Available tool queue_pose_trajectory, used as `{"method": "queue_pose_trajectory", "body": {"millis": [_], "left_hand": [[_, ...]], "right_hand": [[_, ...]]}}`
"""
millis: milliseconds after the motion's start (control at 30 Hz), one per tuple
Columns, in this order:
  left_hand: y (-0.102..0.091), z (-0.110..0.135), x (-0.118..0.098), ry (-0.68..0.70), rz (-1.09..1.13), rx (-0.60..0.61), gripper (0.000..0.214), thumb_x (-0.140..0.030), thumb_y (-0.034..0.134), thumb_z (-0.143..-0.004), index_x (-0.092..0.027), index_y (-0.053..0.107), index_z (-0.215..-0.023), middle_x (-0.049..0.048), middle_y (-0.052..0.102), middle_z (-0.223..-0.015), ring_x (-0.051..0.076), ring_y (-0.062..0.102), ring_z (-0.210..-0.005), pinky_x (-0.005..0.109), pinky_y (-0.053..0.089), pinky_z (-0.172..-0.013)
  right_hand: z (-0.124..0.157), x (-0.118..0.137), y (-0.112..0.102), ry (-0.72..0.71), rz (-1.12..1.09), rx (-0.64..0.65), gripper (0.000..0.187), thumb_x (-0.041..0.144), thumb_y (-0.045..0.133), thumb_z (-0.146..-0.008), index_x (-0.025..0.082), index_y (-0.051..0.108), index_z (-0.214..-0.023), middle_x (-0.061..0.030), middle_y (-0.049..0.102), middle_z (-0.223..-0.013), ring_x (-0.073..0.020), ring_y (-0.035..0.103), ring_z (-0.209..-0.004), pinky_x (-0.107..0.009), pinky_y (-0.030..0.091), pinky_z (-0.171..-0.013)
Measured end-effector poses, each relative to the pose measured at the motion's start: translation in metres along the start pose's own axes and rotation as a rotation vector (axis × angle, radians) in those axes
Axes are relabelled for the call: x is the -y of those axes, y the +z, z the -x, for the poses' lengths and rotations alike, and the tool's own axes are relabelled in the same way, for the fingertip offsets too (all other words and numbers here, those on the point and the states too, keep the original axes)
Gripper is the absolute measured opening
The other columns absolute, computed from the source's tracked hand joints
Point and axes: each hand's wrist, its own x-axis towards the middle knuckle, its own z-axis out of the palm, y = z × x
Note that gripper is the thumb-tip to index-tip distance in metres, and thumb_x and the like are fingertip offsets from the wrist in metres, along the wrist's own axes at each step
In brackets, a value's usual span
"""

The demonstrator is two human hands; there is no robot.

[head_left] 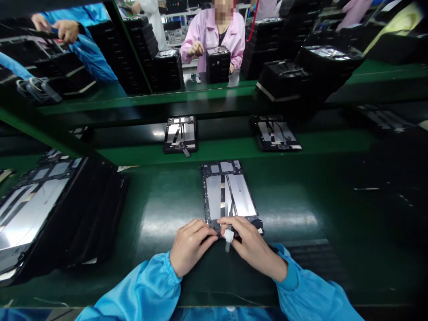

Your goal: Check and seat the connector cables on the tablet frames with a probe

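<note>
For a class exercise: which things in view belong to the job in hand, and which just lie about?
Job in hand:
opened device at left hand and right hand

Apparently lying about:
device ahead left
device ahead right
black stack at left

The hands (249, 240) partly hide the device (230, 191) at its near end.

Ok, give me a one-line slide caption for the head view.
Left hand and right hand at the near edge of an opened tablet on a green table.
</note>
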Motion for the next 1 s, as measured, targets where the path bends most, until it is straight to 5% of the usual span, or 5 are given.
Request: {"method": "queue_pose_trajectory", "body": {"millis": [200,433,800,1000], "left_hand": [[0.001,0.002,-0.007,-0.057,-0.041,0.026,0.022,-0.032,0.049,-0.1,-0.02,0.065,-0.09,0.0024,0.062,-0.085,0.015,0.059,-0.079,0.025,0.048,-0.068],[-0.001,0.018,-0.005,0.245,-0.456,0.018,0.025,-0.013,0.043,-0.1,-0.015,0.06,-0.118,0.007,0.067,-0.104,0.018,0.058,-0.084,0.029,0.047,-0.069],[-0.009,0.022,0.013,0.32,-0.444,0.135,0.038,-0.013,0.037,-0.101,-0.021,0.05,-0.135,0.0074,0.064,-0.117,0.019,0.057,-0.095,0.03,0.05,-0.075],[-0.002,0.021,0.009,0.29,-0.478,0.142,0.036,-0.012,0.035,-0.101,-0.019,0.051,-0.133,0.0084,0.063,-0.113,0.019,0.058,-0.09,0.03,0.051,-0.072]], "right_hand": [[0.003,-0.004,0.002,-0.041,0.024,0.032,0.046,-0.003,0.046,-0.085,0.023,0.055,-0.121,-0.0049,0.064,-0.097,-0.0212,0.06,-0.094,-0.036,0.051,-0.085],[0.004,-0.009,0.006,-0.108,0.107,0.031,0.049,-0.004,0.043,-0.084,0.022,0.052,-0.125,-0.0068,0.061,-0.094,-0.0227,0.057,-0.087,-0.038,0.053,-0.078],[0.003,-0.01,0.004,-0.08,0.068,0.003,0.046,-0.002,0.047,-0.084,0.024,0.058,-0.121,-0.0058,0.067,-0.095,-0.0215,0.063,-0.09,-0.036,0.057,-0.078],[0.007,-0.006,-0.008,-0.037,-0.089,-0.071,0.028,0.018,0.049,-0.095,0.025,0.063,-0.119,-0.0043,0.071,-0.089,-0.0197,0.067,-0.085,-0.035,0.057,-0.081]]}}
